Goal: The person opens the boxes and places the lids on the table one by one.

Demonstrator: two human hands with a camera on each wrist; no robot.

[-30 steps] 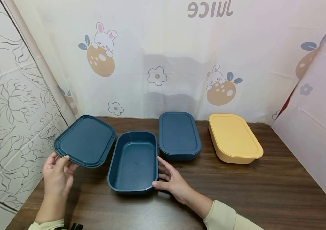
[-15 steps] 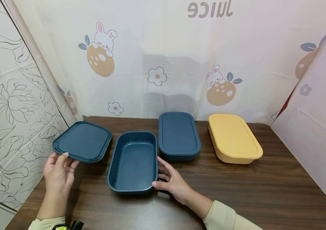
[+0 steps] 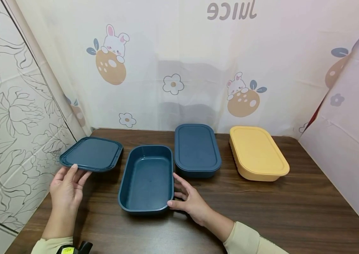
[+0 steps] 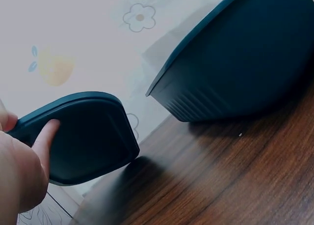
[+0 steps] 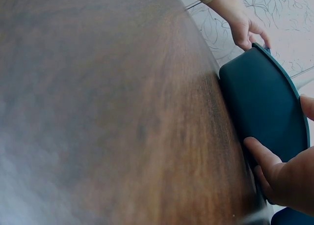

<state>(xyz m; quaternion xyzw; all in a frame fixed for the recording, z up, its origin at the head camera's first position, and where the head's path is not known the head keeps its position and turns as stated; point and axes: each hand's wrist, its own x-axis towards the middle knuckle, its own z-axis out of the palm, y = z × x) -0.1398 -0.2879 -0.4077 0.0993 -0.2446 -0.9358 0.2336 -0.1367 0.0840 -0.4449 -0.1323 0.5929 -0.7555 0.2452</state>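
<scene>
Head view. Left hand pinches the near edge of a dark blue lid, thumb above, fingers beneath. Lid is to the left of the open dark blue box, apart from it. Right hand is spread, thumb at the near right corner of that box, forefinger at its right side. Lidded dark blue box stands just right of it; lidded yellow box further right. All on a dark wood-grain bench.

Step in hand, my judgement: lid is off and being handled clear of the box while the right hand steadies it. Next move likely calls for a level lid and a light pinch, whether it is lowered to the bench or carried back over the box; cannot tell which.

Writing: "Juice" lettering on the printed curtain, mirror-reversed. Yellow-green label on the left wrist device, too small to read. No brand legible on the boxes.

Left wrist view. Lid tilted, underside partly shown, a digit pressed along it. Far corner close over the bench; contact uncertain. Ridges on the open box's end. No text.

Right wrist view. Right-hand digits touch the open box's wall and rim; left hand beyond it. No lettering legible.
</scene>
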